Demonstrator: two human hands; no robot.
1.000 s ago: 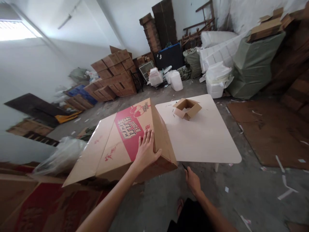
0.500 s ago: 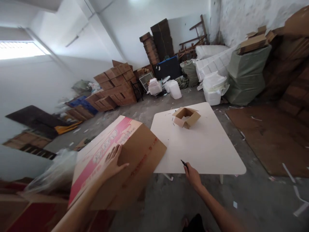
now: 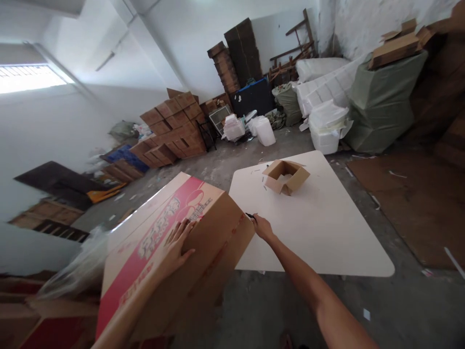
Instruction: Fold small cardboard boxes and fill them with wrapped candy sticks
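A large brown cardboard box [image 3: 207, 252] with a red printed panel sits tilted in front of me, left of a low white table [image 3: 327, 232]. My left hand [image 3: 177, 247] lies flat on the box's upper edge, fingers spread. My right hand [image 3: 262, 227] reaches to the box's far right corner and grips a small dark tool [image 3: 250, 215], which looks like a cutter or pen. A small open cardboard box [image 3: 286, 176] stands on the table's far side.
Stacked brown cartons [image 3: 174, 121] line the back wall. White foam boxes [image 3: 327, 128] and a green wrapped bundle [image 3: 381, 102] stand at the right. Flat cardboard sheets [image 3: 410, 203] lie on the concrete floor to the right. Clear plastic wrap [image 3: 72, 271] lies at the left.
The large box has tipped and turned toward me. My right hand rose from beside the table's near edge to the box's far right corner, still holding the dark tool.
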